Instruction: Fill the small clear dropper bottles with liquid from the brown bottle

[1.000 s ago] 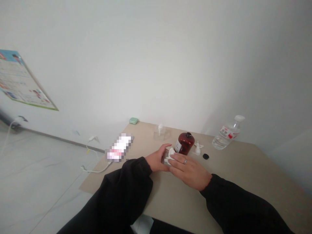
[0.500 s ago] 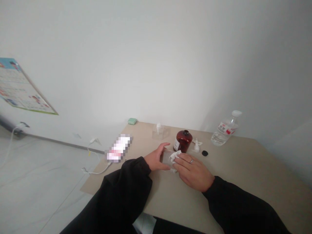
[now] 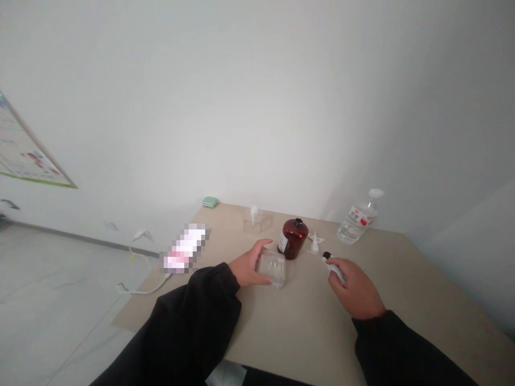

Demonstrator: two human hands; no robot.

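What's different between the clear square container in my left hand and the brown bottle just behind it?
The clear container is colourless and boxy; the brown bottle is dark reddish and rounded. Your left hand holds the clear container, while no hand holds the brown bottle. The brown bottle bears a white label; none shows on the clear container. Both are at the same table.

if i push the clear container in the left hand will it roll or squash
The clear container will probably slide rather than roll, given its flat sides. It's likely stiff: its boxy shape looks undented beside the left hand. Its shiny surface might feel slippery.
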